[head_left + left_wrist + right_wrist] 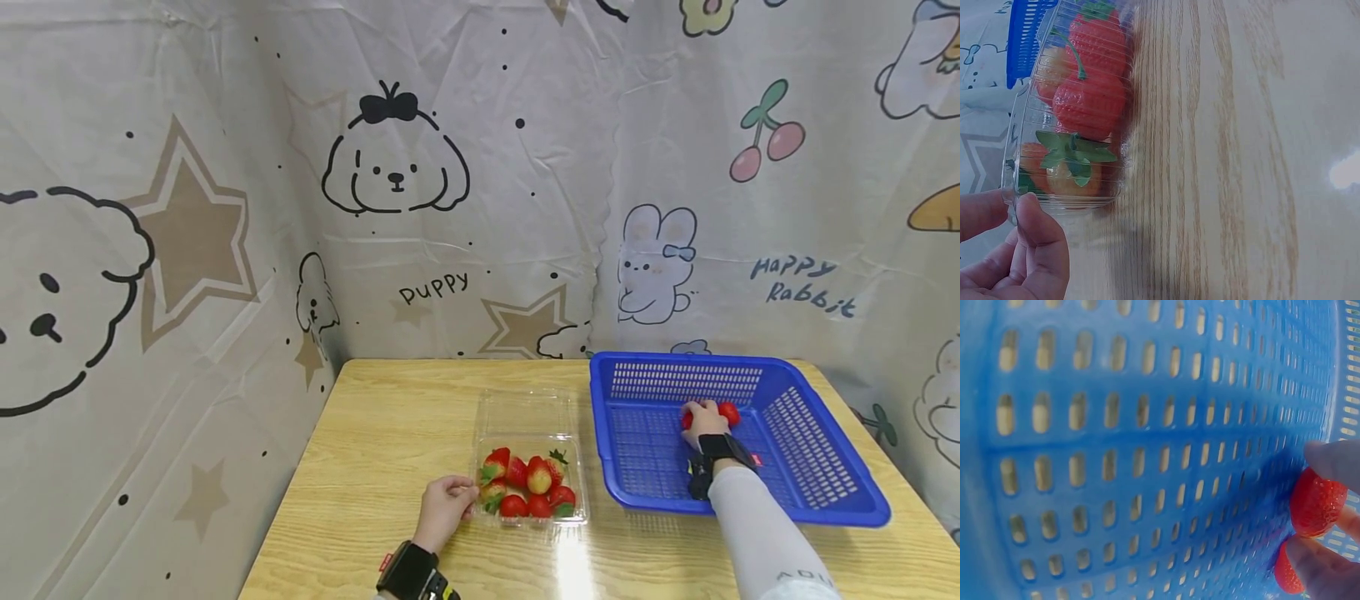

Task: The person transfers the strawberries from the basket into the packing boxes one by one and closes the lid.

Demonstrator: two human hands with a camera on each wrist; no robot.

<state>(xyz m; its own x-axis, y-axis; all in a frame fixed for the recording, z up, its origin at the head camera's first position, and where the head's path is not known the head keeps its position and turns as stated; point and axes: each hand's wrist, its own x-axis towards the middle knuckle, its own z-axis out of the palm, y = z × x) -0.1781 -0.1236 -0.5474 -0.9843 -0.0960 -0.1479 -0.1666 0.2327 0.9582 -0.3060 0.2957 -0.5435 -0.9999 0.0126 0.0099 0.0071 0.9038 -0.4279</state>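
Observation:
My left hand (444,508) pinches the left rim of a clear plastic clamshell box (583,500) between thumb and fingers. Several strawberries (538,477), red with paler patches and some green leaves, lie inside the box, its lid (525,412) folded back. In the left wrist view, the thumb (1038,222) presses on the box's corner. My right hand (705,419) reaches down into a blue plastic basket (645,500). Its thumb and fingers pinch a red strawberry (1316,503). A second strawberry (728,413) lies close beside those fingers, partly covered by them in the right wrist view.
The basket, with slotted walls and floor, stands right of the box on a light wooden table (375,433). A printed cloth (480,208) hangs behind the table and along its left side.

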